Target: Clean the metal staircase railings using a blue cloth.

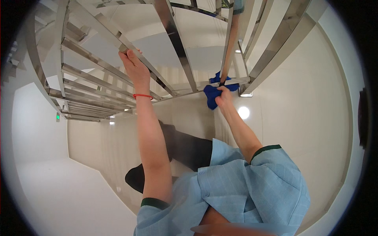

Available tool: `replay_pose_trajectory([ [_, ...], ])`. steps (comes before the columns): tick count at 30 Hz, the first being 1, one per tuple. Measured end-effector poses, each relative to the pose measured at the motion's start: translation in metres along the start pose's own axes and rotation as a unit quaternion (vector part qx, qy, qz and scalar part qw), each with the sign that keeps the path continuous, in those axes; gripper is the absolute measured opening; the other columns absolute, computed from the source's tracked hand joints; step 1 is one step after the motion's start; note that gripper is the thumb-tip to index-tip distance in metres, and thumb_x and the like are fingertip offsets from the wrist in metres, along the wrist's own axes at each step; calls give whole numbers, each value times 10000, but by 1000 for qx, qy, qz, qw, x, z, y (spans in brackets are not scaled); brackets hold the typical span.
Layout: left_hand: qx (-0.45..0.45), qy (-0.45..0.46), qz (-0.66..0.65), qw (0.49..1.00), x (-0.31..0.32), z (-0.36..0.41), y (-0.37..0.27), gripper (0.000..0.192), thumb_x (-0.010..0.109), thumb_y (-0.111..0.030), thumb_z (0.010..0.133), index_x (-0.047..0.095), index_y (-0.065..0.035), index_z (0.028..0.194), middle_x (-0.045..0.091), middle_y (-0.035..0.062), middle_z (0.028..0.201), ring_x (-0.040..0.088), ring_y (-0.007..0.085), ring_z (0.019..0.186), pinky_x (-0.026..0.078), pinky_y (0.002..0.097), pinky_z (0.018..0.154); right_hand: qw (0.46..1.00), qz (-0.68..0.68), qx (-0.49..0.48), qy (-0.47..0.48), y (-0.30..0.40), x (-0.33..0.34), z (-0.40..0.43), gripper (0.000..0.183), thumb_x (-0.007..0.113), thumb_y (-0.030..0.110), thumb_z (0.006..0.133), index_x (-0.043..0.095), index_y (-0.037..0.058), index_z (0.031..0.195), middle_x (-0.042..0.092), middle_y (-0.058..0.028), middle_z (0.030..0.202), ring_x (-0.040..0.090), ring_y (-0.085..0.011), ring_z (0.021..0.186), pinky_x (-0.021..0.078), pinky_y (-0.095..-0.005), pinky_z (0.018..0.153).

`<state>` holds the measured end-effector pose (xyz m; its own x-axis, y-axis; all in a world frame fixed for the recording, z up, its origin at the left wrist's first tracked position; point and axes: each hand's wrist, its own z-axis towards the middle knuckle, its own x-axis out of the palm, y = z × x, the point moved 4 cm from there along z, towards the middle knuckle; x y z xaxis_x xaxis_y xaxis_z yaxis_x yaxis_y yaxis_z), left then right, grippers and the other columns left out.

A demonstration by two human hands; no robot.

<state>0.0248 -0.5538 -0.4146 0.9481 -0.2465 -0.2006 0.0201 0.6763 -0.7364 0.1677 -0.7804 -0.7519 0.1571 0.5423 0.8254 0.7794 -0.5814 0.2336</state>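
My left hand (136, 70), with a red cord bracelet (143, 95) at its wrist, grips an upright metal bar (112, 35) of a stair railing, its thumb lying along the near side. Lower on the railing, my right hand (224, 97) holds a blue cloth (212, 96). The cloth is wrapped around the foot of another shiny bar (229, 56), just above the bottom rail (186, 91), and part of it shows beyond the bar. Some of my right fingers are hidden by the cloth.
A thick metal post (277, 47) stands right of the cloth on the pale tiled floor (301, 112). More railing bars (88, 76) run off to the left. White walls (59, 183) rise on both sides, with a small green lit sign (58, 117) at the far left.
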Motion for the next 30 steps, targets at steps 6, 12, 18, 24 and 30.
replay_pose_trajectory([
  [6, -24, 19, -52, 998, 4, -1, 1, 347, 327, -366, 1036, 436, -37, 1051, 561, 75, 900, 524, 196, 835, 413, 312, 815, 994, -93, -20, -60, -54, -8, 3, 208, 512, -52, 712, 536, -50, 918, 602, -160, 896, 619, -347, 816, 541, -450, 810],
  [12, -13, 19, -26, 999, 11, -2, 0, 337, 340, -353, 1036, 440, -31, 1045, 571, 80, 895, 543, 196, 838, 423, 311, 798, 989, -81, 121, -22, -27, -33, -31, 153, 541, -14, 727, 559, -16, 879, 617, -151, 893, 622, -306, 786, 537, -435, 784],
  [18, -21, -20, 5, 1000, -1, -2, -6, 357, 339, -362, 1036, 451, -23, 1038, 584, 88, 910, 541, 201, 817, 424, 306, 777, 997, -67, -42, 0, 107, -22, -114, 312, 528, 6, 705, 616, -31, 1002, 655, -175, 1033, 618, -353, 993, 471, -490, 962],
  [24, -62, -4, -31, 998, 2, -2, 7, 388, 329, -340, 1037, 463, 17, 1110, 555, 101, 977, 496, 211, 857, 415, 326, 779, 954, -25, -292, 59, 238, 16, -129, 250, 598, 102, 816, 617, 17, 1050, 666, -115, 1031, 635, -262, 960, 495, -409, 902],
  [30, -17, -15, -21, 1000, 10, -9, -11, 325, 323, -315, 1040, 454, -19, 1062, 547, 80, 933, 495, 188, 853, 389, 297, 821, 927, -282, -224, 104, 263, 29, -44, 359, 629, 228, 880, 589, -2, 1153, 633, -109, 1137, 629, -210, 984, 521, -330, 847],
])
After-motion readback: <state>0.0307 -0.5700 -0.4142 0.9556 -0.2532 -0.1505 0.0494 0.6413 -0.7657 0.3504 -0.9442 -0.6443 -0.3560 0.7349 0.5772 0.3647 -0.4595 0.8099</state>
